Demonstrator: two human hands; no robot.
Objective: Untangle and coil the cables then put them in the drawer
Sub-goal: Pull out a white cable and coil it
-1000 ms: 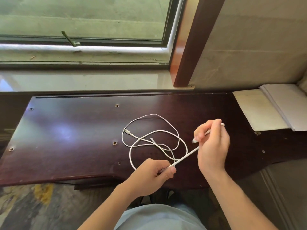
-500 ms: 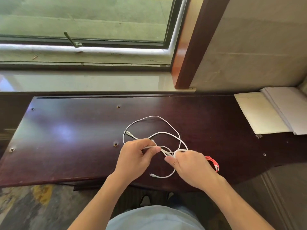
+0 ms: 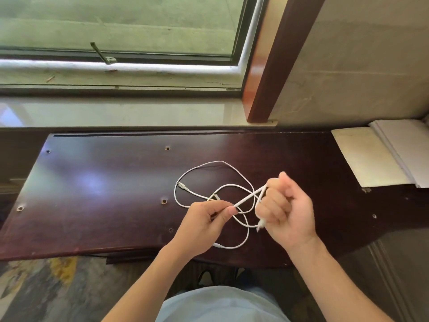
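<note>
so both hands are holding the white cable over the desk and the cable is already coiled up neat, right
Not quite. Both the left hand and the right hand do hold the white cable over the desk, but the head view shows it still lying in loose, crossing loops, not neatly coiled.

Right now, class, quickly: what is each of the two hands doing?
Left hand: pinching the white cable between thumb and fingertips.
Right hand: fingers curled round the same white cable.

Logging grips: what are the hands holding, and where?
Both grip the white cable: left hand pinches a taut stretch, right hand clutches loops near one end.
</note>
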